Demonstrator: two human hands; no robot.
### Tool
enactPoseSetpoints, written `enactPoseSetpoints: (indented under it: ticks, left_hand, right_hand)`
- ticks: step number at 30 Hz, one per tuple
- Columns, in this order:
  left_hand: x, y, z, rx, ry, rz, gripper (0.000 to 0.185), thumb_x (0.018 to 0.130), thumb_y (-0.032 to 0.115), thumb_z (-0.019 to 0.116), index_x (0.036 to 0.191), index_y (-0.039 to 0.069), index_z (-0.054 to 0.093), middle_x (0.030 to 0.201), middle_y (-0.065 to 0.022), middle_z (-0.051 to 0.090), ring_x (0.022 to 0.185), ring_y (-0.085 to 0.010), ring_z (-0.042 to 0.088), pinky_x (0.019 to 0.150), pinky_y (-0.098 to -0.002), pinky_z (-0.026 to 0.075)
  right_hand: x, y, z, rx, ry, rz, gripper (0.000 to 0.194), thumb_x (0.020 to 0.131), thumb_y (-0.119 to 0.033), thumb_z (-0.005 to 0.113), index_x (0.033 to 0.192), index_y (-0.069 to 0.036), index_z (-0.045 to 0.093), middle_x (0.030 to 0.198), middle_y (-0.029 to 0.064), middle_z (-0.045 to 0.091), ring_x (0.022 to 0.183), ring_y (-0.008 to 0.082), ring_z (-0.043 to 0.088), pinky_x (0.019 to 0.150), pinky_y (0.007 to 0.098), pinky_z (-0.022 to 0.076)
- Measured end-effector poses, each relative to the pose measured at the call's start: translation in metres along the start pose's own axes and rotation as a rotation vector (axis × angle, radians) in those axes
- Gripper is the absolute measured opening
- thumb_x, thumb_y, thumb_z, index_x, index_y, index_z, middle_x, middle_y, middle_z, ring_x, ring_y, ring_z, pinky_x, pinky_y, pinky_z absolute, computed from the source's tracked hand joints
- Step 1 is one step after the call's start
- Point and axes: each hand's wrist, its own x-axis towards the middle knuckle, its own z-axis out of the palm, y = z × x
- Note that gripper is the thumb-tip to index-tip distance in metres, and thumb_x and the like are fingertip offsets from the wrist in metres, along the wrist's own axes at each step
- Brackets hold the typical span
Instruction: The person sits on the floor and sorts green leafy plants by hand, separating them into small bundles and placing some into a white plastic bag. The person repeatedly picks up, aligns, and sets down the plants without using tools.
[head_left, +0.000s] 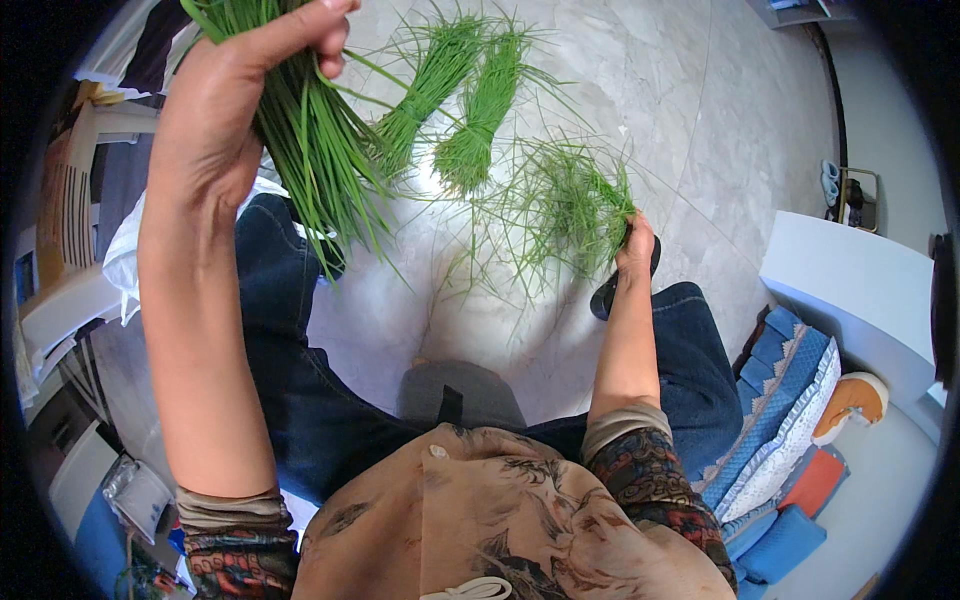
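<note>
Raised at the upper left, my left hand (300, 41) grips a thick bunch of long green stalks (322, 157), likely chives, whose ends hang down. My right hand (637, 238) is down at the right edge of a loose, tangled heap of thin green stalks (574, 202) on the floor. Its fingers are closed on some of them and partly hidden. Between my hands lie two bundles, the left one (439, 79) and the right one (487, 105), each gathered tight near one end. A few single stalks stick out from my left hand across the left bundle.
The grey stone-look floor (675, 90) has scattered stalks. A dark shoe (606, 294) is beside my right wrist. A white plastic bag (124, 255) sits at left. On the right are a white cabinet (847, 262), a blue quilted sofa cover (772, 390) and cushions (787, 544).
</note>
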Motion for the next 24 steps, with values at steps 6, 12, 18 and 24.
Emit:
enactPoseSetpoints:
  ticks: [6, 12, 18, 24]
  left_hand:
    - [-0.013, 0.016, 0.014, 0.03, 0.264, 0.133, 0.01, 0.084, 0.009, 0.065, 0.086, 0.001, 0.061, 0.067, -0.0022, 0.058, 0.058, -0.0105, 0.055, 0.056, -0.0211, 0.045]
    - [-0.011, 0.016, 0.013, 0.058, 0.242, 0.146, 0.01, 0.084, 0.008, 0.064, 0.088, 0.0, 0.061, 0.067, -0.0022, 0.058, 0.058, -0.011, 0.055, 0.056, -0.0219, 0.045]
    - [0.0, 0.003, 0.0, 0.105, 0.082, 0.051, 0.023, 0.084, 0.019, 0.068, 0.093, -0.002, 0.064, 0.072, -0.0003, 0.055, 0.066, -0.0095, 0.05, 0.063, -0.0214, 0.039]
    - [-0.003, -0.003, 0.006, 0.173, 0.104, 0.034, 0.027, 0.082, 0.019, 0.069, 0.094, -0.004, 0.063, 0.072, -0.0014, 0.056, 0.066, -0.01, 0.05, 0.063, -0.0218, 0.039]
  right_hand:
    - [0.004, -0.002, -0.02, 0.294, -0.103, 0.001, 0.012, 0.088, -0.018, 0.051, 0.085, -0.008, 0.057, 0.073, 0.0044, 0.057, 0.058, 0.0187, 0.053, 0.049, 0.0307, 0.0422]
    - [0.01, 0.032, -0.019, -0.848, 0.147, 0.007, 0.028, 0.08, -0.017, 0.054, 0.101, -0.001, 0.061, 0.082, 0.0137, 0.061, 0.076, 0.0284, 0.058, 0.068, 0.0385, 0.047]
    - [-0.009, 0.065, 0.056, -1.558, 0.06, -0.512, 0.029, 0.075, -0.014, 0.056, 0.102, -0.002, 0.061, 0.105, 0.0197, 0.06, 0.095, 0.0378, 0.059, 0.083, 0.0453, 0.0475]
    - [0.008, 0.102, 0.154, -1.59, -0.275, -0.611, 0.026, 0.076, -0.008, 0.053, 0.099, -0.007, 0.065, 0.104, 0.0151, 0.06, 0.099, 0.0336, 0.057, 0.084, 0.0425, 0.0472]
